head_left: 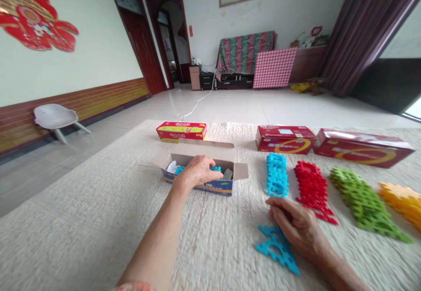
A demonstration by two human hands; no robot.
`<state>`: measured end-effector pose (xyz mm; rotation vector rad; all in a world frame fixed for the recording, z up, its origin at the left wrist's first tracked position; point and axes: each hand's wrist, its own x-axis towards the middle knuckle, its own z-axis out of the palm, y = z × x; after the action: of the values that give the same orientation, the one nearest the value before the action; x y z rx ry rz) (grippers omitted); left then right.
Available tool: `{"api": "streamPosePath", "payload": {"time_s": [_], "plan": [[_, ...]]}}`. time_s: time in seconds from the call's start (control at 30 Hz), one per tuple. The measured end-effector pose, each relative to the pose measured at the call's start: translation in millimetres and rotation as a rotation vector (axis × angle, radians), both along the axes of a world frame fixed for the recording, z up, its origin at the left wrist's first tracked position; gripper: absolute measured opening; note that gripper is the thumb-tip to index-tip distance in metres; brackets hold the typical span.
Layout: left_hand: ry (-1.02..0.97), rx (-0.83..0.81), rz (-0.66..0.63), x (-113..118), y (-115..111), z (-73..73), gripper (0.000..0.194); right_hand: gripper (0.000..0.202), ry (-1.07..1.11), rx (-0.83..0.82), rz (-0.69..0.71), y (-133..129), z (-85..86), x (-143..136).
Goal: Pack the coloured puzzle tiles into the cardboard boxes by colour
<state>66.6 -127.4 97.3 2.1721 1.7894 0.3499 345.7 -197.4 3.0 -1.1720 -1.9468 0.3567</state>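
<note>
My left hand is inside an open blue cardboard box, its thumb and fingers curved around a blue interlocking piece. More blue shows left of the wrist, beside white wrapping; the hand hides most of the box's contents. My right hand is loosely closed over the mat, with nothing visible in its fingers. Partly under it lie flat blue interlocking pieces with notched edges. Just beyond the right hand stands a row of blue pieces, next to a row of red pieces.
Green pieces and yellow-orange pieces lie farther right on the quilted cream mat. Behind are a red-yellow box and two dark red boxes. A white chair stands by the left wall.
</note>
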Motion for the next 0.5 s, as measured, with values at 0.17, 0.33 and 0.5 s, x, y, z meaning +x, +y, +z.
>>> {"api": "streamPosePath", "payload": {"time_s": [0.17,0.33,0.5], "plan": [[0.004,-0.031,-0.036,6.1,2.4,-7.4,0.033,0.02,-0.003,0.008,0.005,-0.9,1.5,-0.2],[-0.012,-0.015,-0.032,5.7,3.6,-6.5,0.042,0.021,-0.003,0.004,0.002,-1.1,3.8,-1.5],[-0.044,0.068,-0.043,-7.3,4.1,-6.3,0.039,0.021,-0.016,-0.023,0.003,-0.1,2.8,-0.7]]}}
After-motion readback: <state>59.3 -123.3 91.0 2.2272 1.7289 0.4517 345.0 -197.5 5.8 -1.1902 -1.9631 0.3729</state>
